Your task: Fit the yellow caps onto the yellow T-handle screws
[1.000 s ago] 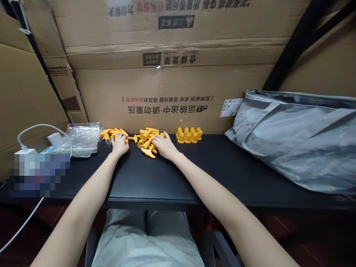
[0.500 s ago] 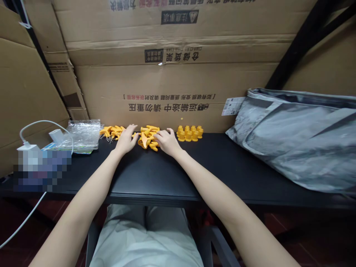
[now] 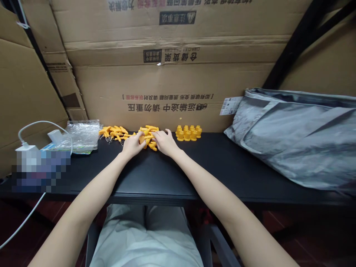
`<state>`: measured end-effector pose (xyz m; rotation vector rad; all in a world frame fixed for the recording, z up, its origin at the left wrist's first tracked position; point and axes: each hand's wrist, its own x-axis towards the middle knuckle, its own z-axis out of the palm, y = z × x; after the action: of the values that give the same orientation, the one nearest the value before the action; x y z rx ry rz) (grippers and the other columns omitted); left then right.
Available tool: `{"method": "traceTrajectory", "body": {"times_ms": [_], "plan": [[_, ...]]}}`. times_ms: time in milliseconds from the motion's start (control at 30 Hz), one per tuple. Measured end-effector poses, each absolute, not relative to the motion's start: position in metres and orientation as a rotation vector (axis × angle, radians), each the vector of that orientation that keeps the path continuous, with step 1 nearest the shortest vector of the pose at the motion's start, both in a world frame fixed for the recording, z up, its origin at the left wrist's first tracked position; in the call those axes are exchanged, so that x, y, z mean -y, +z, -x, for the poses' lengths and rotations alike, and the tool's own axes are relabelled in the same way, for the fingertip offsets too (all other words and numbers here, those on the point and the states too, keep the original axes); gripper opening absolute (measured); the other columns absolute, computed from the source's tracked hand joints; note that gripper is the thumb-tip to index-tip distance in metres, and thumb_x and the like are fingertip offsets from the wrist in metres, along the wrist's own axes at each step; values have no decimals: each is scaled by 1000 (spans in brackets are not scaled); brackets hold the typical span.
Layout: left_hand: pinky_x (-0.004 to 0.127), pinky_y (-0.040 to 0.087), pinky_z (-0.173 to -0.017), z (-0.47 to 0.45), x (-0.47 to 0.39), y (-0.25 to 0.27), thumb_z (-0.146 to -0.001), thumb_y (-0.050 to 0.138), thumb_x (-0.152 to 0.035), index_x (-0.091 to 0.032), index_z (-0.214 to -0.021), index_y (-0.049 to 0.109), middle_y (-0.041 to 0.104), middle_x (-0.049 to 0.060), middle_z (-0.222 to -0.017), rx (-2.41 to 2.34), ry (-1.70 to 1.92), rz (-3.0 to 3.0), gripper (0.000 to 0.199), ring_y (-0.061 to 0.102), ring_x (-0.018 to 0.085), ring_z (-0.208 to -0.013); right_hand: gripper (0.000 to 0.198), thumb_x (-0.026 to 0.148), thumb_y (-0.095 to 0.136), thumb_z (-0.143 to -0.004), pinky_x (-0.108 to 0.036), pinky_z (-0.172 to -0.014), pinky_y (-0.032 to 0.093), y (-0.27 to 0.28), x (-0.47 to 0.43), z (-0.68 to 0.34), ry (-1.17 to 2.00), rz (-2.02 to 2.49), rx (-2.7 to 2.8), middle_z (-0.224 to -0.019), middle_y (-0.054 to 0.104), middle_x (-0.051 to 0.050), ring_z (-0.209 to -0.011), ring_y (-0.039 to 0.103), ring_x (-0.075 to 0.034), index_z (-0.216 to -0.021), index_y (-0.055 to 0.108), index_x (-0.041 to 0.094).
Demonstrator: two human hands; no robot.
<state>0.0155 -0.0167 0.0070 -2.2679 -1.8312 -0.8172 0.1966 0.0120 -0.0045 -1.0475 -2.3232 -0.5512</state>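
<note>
Left hand (image 3: 134,144) and right hand (image 3: 165,143) touching the yellow pile (image 3: 148,137)

On the black table (image 3: 217,167), the yellow cups (image 3: 187,136) are standing upright in close rows, with narrow tops and flared bases. The pile is lying just left of the cups, its pieces crossing and overlapping.

The right hand is reaching the pile from the side nearest the cups, without touching them. Its fingertips are bending onto the pieces, while one finger is sticking up apart, on the side toward the cups. The left hand is sitting farther left of the cups, at the pile's other side, its thumb and fingers curving around a yellow piece. Each grip is looking narrow; the pieces are overlapping the fingertips, so I cannot make out whether either is firmly holding one.

Left of the cups, beyond the pile, more yellow handles (image 3: 116,129) are lying loosely, with metal spirals (image 3: 109,139) showing beside them. Still farther left of the cups, clear wrap (image 3: 83,135) is lying flat, and a white charger (image 3: 26,148) is trailing a cable (image 3: 46,122). Right of the cups, well apart, a grey bag (image 3: 292,144) is leaning over the table. Behind the cups, printed cardboard (image 3: 167,81) is standing as a wall.
</note>
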Motion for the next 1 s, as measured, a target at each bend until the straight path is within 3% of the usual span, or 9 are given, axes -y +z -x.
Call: {"method": "traceTrajectory", "body": {"times_ms": [233,567,767,1000], "plan": [[25,43,-65,-16,12,-1,-81,54,-37,-23,-112,57,68,2,-79,1832,-825,2339,34,64,20,-74,20,18,45,-91,-48,-98,25,-4,-15,-200,-544,1118,2399,-106,65,-15,-101,56,-27,-104,58,13],[26,42,-66,-13,12,0,-80,53,-37,-24,-111,56,67,2,-77,1898,-813,2329,34,63,20,-73,22,20,46,-91,-45,-96,28,-3,-15,-205,-403,1072,2418,-110,65,-15,-105,57,-26,-110,55,14],[26,43,-67,-13,12,1,-80,54,-36,-25,-111,56,68,1,-78,1920,-802,2323,33,64,20,-75,16,17,48,-89,-46,-96,27,-5,-20,-206,-460,1104,2392,-106,65,-15,-100,58,-26,-103,55,15],[26,42,-65,-7,9,0,-79,54,-38,-24,-108,56,68,2,-79,1928,-854,2304,32,64,20,-78,17,20,48,-87,-40,-86,31,-3,-27,-221,-471,1207,2297,-101,65,-13,-93,57,-25,-103,52,16]]}}
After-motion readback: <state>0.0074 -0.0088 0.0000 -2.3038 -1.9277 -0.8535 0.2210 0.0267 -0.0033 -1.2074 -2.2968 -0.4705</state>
